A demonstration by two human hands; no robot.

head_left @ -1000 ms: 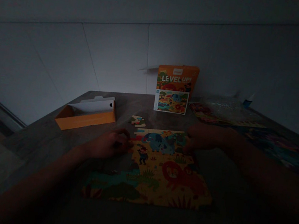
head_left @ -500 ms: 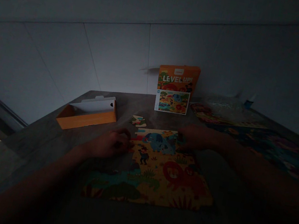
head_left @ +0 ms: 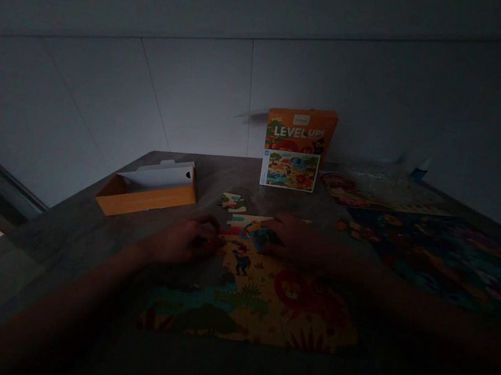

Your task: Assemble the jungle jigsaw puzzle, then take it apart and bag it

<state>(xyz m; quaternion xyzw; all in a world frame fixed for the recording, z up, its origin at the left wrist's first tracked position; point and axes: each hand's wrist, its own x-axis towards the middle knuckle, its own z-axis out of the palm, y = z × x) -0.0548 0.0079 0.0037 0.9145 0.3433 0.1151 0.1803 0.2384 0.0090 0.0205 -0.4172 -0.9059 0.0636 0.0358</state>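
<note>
A colourful animal jigsaw puzzle [head_left: 261,297] lies on the dark table [head_left: 55,245] in dim light. My left hand [head_left: 185,242] rests at the puzzle's left edge with its fingers curled, and whether anything is in them is too dark to see. My right hand [head_left: 296,240] lies flat over the puzzle's top part, on the blue elephant area, fingers stretched out. A loose puzzle piece [head_left: 232,202] sits just beyond the puzzle's top left corner.
An orange puzzle box lid [head_left: 297,147] stands upright against the wall. An open orange box tray [head_left: 148,190] lies at the left. Another dark puzzle [head_left: 449,257] and a plastic bag [head_left: 375,179] occupy the right side. The table's edge runs along the left.
My right hand has slid left from the puzzle's top right corner to its top middle. The left hand has stayed in place.
</note>
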